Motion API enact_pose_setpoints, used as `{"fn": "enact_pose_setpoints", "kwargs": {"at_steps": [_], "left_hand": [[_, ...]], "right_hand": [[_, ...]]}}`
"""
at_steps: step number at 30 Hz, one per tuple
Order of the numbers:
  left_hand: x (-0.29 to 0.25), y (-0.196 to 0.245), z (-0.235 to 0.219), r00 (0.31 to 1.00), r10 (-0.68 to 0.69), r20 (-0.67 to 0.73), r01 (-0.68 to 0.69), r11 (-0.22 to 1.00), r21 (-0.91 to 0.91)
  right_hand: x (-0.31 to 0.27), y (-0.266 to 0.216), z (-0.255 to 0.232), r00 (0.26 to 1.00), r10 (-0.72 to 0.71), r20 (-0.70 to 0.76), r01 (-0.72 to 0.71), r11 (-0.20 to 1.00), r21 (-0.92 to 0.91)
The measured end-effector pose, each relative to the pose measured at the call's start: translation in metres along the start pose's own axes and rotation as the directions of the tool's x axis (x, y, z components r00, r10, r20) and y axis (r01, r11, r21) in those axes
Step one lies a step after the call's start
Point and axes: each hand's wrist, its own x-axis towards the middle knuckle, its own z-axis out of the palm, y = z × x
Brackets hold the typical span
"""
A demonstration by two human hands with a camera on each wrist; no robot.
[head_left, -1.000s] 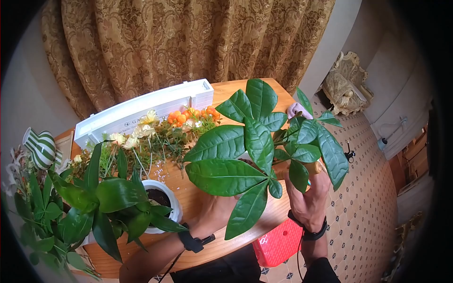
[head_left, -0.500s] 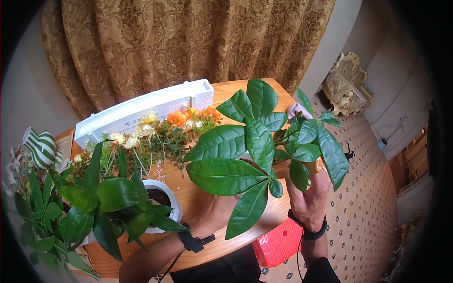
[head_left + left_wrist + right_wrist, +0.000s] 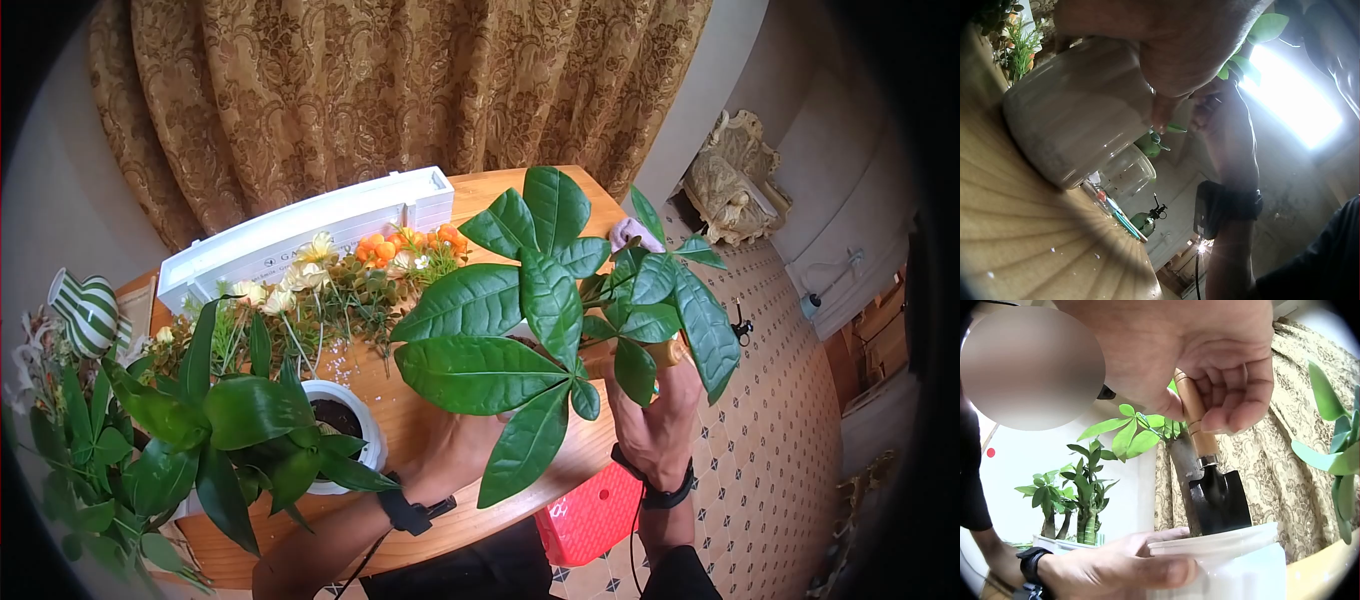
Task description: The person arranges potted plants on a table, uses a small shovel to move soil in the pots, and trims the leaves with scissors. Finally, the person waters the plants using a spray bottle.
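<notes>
My right hand [image 3: 655, 430] grips the wooden handle of a small black-bladed trowel [image 3: 1219, 500]. In the right wrist view, the blade points down at the rim of a white pot [image 3: 1250, 572], beside the brown trunk [image 3: 1184, 472] of the potted plant. Broad green leaves [image 3: 470, 375] spread over this pot in the head view and hide most of it. My left hand [image 3: 455, 455] holds the pot at its rim, the thumb lying along the outside in the right wrist view. The trowel's tip is hidden behind the rim.
A second white pot [image 3: 372, 430] with a leafy plant stands to the left. Behind lie cut flowers [image 3: 310, 275] and a long white planter [image 3: 310, 225]. A glass jar [image 3: 1129, 172], pens [image 3: 1124, 219] and a spray bottle [image 3: 1144, 222] stand beyond the pot. A red stool [image 3: 590, 515] is below.
</notes>
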Motion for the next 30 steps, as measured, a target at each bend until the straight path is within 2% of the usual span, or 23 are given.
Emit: {"fn": "enact_pose_setpoints", "kwargs": {"at_steps": [1,2,4,5,7,8,10,11,13,16,19,22,25,26,28,30], "left_hand": [[0.001,-0.002,-0.001,1.000,0.009,-0.012,-0.009,1.000,-0.019],[0.003,-0.009,-0.007,0.999,0.045,0.027,-0.046,0.997,0.058],[0.006,-0.010,-0.009,0.995,0.077,0.070,-0.086,0.987,0.133],[0.008,-0.009,-0.009,0.977,0.188,0.100,-0.213,0.835,0.507],[0.009,-0.013,-0.010,0.946,0.275,0.171,-0.298,0.535,0.791],[0.008,-0.021,-0.013,0.956,0.248,0.154,-0.284,0.665,0.691],[0.007,-0.019,-0.012,0.965,0.218,0.142,-0.260,0.777,0.573],[0.005,-0.016,-0.009,0.980,0.176,0.094,-0.199,0.888,0.415],[0.000,-0.004,-0.002,0.991,0.124,0.055,-0.133,0.962,0.239],[-0.001,0.005,0.003,0.999,0.035,-0.014,-0.034,0.998,0.053],[0.001,0.004,0.003,1.000,0.022,0.006,-0.023,0.995,0.097],[-0.002,0.007,0.004,1.000,-0.005,0.007,0.004,1.000,0.030],[-0.001,0.002,0.000,1.000,0.004,0.022,-0.006,0.996,0.094],[0.003,-0.005,-0.005,0.988,0.128,0.082,-0.152,0.861,0.486],[0.006,-0.010,-0.008,0.959,0.213,0.187,-0.277,0.559,0.782],[0.006,-0.013,-0.008,0.955,0.242,0.170,-0.287,0.625,0.725]], "right_hand": [[0.000,-0.001,0.000,1.000,0.000,0.011,0.000,1.000,-0.023],[0.001,-0.001,0.000,1.000,0.000,0.011,0.000,1.000,-0.023],[0.001,-0.001,0.000,0.998,0.063,-0.007,-0.062,0.994,0.094],[0.001,-0.001,0.000,0.998,0.063,-0.007,-0.062,0.994,0.094],[0.001,0.001,-0.001,0.999,0.037,-0.017,-0.036,0.997,0.071],[0.001,0.000,-0.001,0.999,0.037,-0.017,-0.036,0.997,0.071],[0.001,-0.001,-0.001,1.000,-0.003,0.018,0.003,1.000,-0.008],[0.002,-0.002,0.000,1.000,-0.003,0.018,0.003,1.000,-0.008],[0.004,-0.005,0.001,0.998,-0.052,0.018,0.054,0.995,-0.078],[0.004,-0.005,0.002,0.998,-0.060,0.020,0.061,0.995,-0.082],[0.003,-0.003,0.002,0.997,-0.069,0.019,0.070,0.994,-0.086],[0.003,-0.003,0.002,0.997,-0.078,0.018,0.080,0.990,-0.116],[0.003,-0.004,0.003,1.000,-0.015,0.002,0.016,0.998,-0.058],[0.003,-0.004,0.003,1.000,-0.015,0.002,0.015,0.998,-0.058],[0.004,-0.003,0.002,1.000,0.004,-0.005,-0.004,1.000,-0.008],[0.003,-0.002,0.002,0.999,0.036,-0.021,-0.034,0.998,0.058]]}}
